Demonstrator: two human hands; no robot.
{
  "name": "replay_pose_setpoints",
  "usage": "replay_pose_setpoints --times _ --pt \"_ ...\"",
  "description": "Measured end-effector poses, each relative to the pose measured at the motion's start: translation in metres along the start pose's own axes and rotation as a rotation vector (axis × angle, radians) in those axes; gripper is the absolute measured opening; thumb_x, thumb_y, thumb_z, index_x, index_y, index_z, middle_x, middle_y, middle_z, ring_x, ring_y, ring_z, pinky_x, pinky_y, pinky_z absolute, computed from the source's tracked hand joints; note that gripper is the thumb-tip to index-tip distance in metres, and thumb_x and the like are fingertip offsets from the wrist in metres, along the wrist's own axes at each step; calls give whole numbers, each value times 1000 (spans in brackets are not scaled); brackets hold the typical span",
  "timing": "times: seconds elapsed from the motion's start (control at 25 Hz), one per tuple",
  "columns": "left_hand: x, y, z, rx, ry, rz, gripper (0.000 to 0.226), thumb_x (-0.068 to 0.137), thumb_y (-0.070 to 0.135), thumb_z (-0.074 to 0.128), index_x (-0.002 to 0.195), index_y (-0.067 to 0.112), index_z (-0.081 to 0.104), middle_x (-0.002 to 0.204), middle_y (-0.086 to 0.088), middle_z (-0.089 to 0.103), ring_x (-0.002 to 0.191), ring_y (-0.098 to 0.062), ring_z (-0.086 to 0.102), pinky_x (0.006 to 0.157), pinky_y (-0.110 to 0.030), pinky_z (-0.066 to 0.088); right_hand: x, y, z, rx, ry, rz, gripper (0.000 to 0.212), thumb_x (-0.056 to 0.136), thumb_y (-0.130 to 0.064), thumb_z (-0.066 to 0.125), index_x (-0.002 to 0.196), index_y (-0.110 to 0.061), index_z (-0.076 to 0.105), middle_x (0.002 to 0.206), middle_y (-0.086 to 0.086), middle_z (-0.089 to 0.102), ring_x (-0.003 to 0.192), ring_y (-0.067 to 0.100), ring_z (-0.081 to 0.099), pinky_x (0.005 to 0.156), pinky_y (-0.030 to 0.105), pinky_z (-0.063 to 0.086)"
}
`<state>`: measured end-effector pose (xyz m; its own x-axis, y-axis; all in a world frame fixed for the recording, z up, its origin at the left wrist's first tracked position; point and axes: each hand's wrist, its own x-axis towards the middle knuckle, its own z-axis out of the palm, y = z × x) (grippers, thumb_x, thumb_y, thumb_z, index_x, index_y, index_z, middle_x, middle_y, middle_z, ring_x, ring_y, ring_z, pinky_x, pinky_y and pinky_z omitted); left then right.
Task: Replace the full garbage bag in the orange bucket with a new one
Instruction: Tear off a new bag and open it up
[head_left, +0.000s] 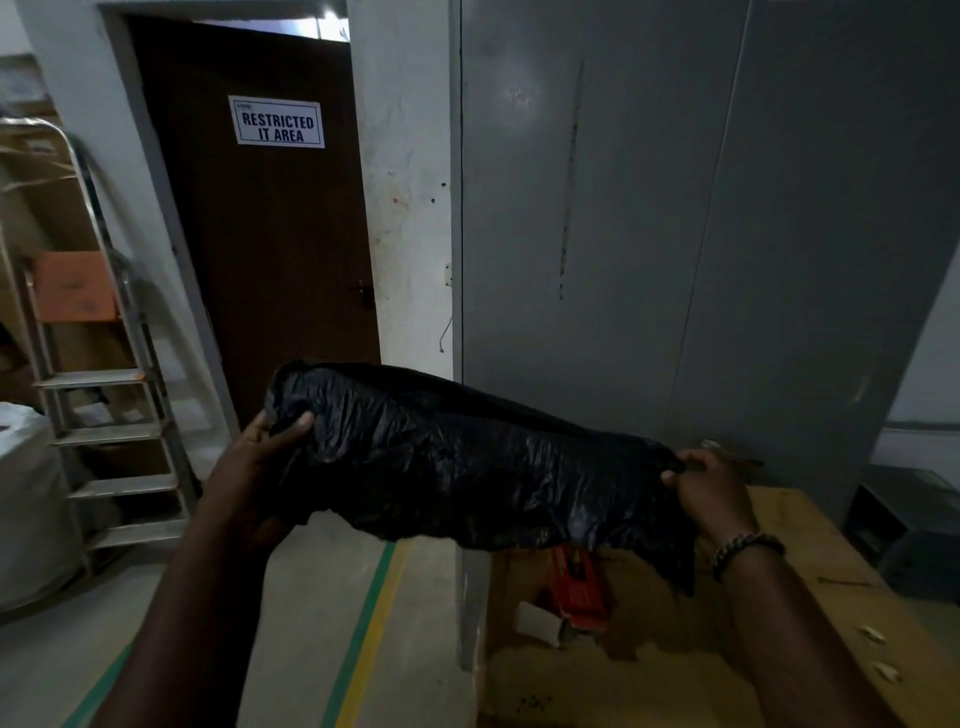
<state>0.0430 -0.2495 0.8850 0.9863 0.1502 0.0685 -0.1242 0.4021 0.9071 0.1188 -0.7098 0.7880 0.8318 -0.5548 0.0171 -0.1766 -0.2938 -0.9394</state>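
- Garbage bag (467, 457), black, thin and crumpled, was held up in the air at about chest height, stretched sideways between the two hands, above the floor and the near edge of a wooden surface (883, 623).
- It hung slack and flat with nothing bulging inside, so it was most likely the new bag rather than the full one.
- The left hand (260, 462) gripped the left end, thumb laid over the front of the plastic and the other fingers hidden behind it.
- The right hand (706, 493), with a bracelet (745, 545) at the wrist, pinched the right end in curled fingers, and a loose corner trailed below that grip.
- Holding the two ends well apart was probably a way to pull the folds out and find the mouth of the bag before opening it.
- The orange bucket was not in view, so neither its place nor the state of the full bag could be told.
- As a judgement, the task stood at the unfolding of the fresh bag; lining the bucket was not yet done.
- A film this thin would likely cling to itself and could tear under a hard pull, so the ends needed a gentle spread.
- Below the bag lay a red box (576, 587) and a white scrap (537, 623); whether they sat in a carton or on the surface was unclear.
- Behind stood a grey metal cabinet (675, 208), a dark door (260, 260) with a sign (277, 122) reading "RESTRICTED IT AREA", and a stepladder (109, 415) at the left.
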Motion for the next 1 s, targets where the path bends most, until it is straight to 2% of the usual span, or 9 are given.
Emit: replay_pose_setpoints --times 0.16,0.32,0.48,0.56,0.64,0.72,0.8,0.88,1.0 --pt "-7 1 19 8 11 -33 33 94 42 62 120 22 69 118 -11 73 109 -34 69 91 -51 54 -32 -16 8 -215 -213 -76 48 86 -41 73 125 -18 57 127 10 63 111 31 63 95 45 53" --pt "-9 -11 37 70 31 -41 39 89 47 65 108 14 73 108 -16 74 97 -37 72 89 -51 55 -97 -59 27 -332 -266 -421 71 85 -49 75 145 -30 44 149 0 48 134 24 50 106 40 46" --pt "-21 -30 72 221 -77 -54 34 103 37 48 97 12 70 92 -16 72 84 -29 71 82 -42 54 -171 -103 64 -306 -675 -732 86 76 -53 79 148 -48 31 145 -23 42 130 3 43 108 30 42" --pt "-28 -31 85 216 -171 -82 40 100 41 52 107 6 70 100 -19 73 93 -32 71 88 -44 54 -183 -104 85 -368 -674 -847 74 80 -45 75 144 -43 38 139 -16 54 126 9 54 102 33 50" --pt "-33 -25 82 224 -290 -100 34 97 37 59 106 7 69 102 -17 73 96 -35 70 88 -44 55 -172 -96 93 -354 -529 -872 39 87 -28 66 124 -36 57 114 -9 70 107 15 67 87 34 57" --pt "-32 -14 69 309 -393 -87 17 90 20 70 106 16 67 101 -6 74 97 -31 71 82 -39 57 -150 -84 91 -291 -374 -791 26 84 -12 61 101 -31 67 95 -8 75 92 12 70 77 31 57" --pt "-27 -2 47 474 -458 -70 61 75 2 82 118 39 60 110 12 73 102 -18 72 79 -32 59 -129 -78 83 -98 -276 -567 32 80 2 57 85 -28 66 87 -4 73 86 17 69 74 36 57" --pt "-16 4 26 872 -518 44 91 67 14 90 133 54 43 129 15 60 115 -16 64 86 -37 59 -112 -81 73 231 -196 -279 32 83 6 53 80 -23 65 88 9 71 89 33 69 76 51 60" --pt "2 0 10 1337 -472 274 73 78 36 76 142 47 43 142 6 56 126 -16 58 102 -42 51 -97 -79 61 605 -150 54 28 91 7 42 93 -11 63 103 23 66 95 43 66 81 61 59"
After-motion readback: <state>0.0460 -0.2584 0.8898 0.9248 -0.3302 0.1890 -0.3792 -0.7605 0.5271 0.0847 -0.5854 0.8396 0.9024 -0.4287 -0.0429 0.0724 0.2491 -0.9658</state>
